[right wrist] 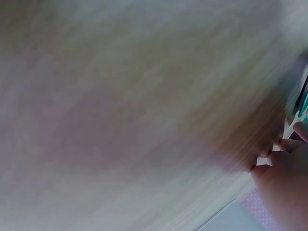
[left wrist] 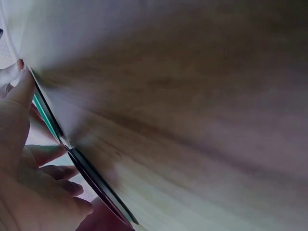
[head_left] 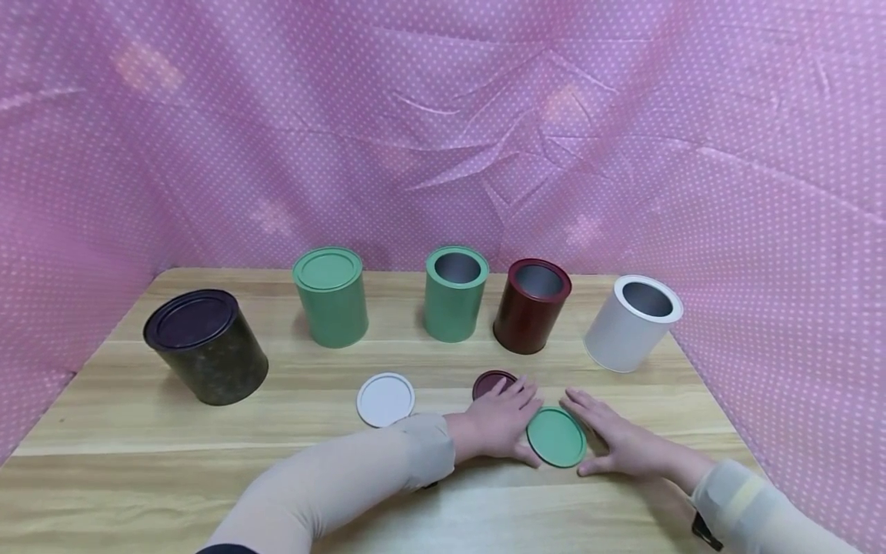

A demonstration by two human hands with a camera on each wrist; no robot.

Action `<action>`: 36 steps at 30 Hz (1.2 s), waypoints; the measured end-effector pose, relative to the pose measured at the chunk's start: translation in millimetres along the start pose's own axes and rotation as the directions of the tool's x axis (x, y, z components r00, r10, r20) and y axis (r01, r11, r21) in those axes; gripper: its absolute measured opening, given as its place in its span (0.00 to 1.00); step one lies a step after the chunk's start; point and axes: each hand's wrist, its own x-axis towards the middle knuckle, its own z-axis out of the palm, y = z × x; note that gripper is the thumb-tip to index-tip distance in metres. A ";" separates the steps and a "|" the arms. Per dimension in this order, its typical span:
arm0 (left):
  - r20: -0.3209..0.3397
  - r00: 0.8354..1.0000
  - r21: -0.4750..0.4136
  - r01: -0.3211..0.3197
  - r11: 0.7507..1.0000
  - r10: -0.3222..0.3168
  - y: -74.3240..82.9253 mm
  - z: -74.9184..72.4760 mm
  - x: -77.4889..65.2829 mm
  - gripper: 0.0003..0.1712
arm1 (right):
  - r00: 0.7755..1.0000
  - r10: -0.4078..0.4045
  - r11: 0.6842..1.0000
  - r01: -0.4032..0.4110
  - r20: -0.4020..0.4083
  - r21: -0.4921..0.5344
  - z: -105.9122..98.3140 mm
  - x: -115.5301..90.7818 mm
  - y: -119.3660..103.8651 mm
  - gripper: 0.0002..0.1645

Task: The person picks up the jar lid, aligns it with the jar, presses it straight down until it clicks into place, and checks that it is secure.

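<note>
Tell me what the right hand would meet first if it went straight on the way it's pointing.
Most likely the green lid, which lies between the right hand and the left hand; any gap before contact is hard to judge.

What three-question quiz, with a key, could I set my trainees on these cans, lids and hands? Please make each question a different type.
1. Count: how many cans stand open at the top?
2. True or false: the lid lying between the left hand and the right hand is white.
3. Fill in the blank: in the head view, the left hand partly hides the ____ lid.

Key
1. Three: the open green can, the red can and the white can.
2. False; it is the green lid.
3. Dark red lid.
</note>
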 end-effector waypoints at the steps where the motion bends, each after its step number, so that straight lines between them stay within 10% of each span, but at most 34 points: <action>1: 0.000 1.000 0.004 -0.001 1.000 0.001 -0.1 0.2 0.0 0.51 | 1.000 0.002 1.000 -0.002 0.005 0.002 -0.5 -0.2 -0.6 0.58; 36: 0.043 0.999 0.036 -0.003 0.999 0.002 1.7 -2.2 1.9 0.47 | 0.999 0.049 0.999 -0.050 0.023 0.011 -3.3 1.3 -8.9 0.51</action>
